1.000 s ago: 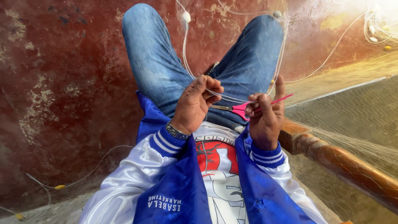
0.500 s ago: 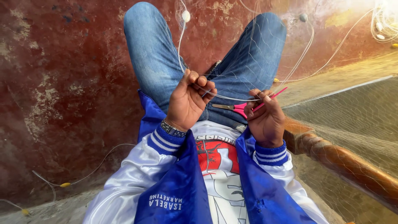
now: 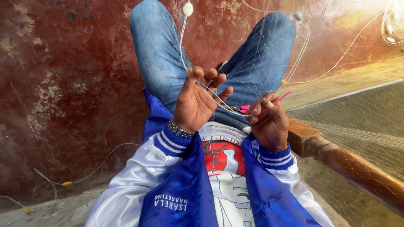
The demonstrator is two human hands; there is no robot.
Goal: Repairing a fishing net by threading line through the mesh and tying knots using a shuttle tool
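Note:
My left hand (image 3: 198, 101) is raised over my lap with fingers spread, pinching a thin white line (image 3: 182, 46) that runs up to a small white float (image 3: 188, 8). My right hand (image 3: 267, 122) is curled around pink-handled scissors (image 3: 252, 107), and the line passes from the left fingers across to it. Fine fishing net (image 3: 269, 63) drapes over my jeans-clad right knee.
A rust-red, worn wall or hull (image 3: 63, 84) fills the left and back. A brown wooden rail (image 3: 349, 164) runs at the right under my right wrist, with pale net (image 3: 357, 117) piled beyond it. Thin line with small yellow weights (image 3: 66, 183) lies at the lower left.
My left hand has risen and its fingers have spread, pulling the line up. My right hand has curled tighter around the scissors and shifted slightly lower.

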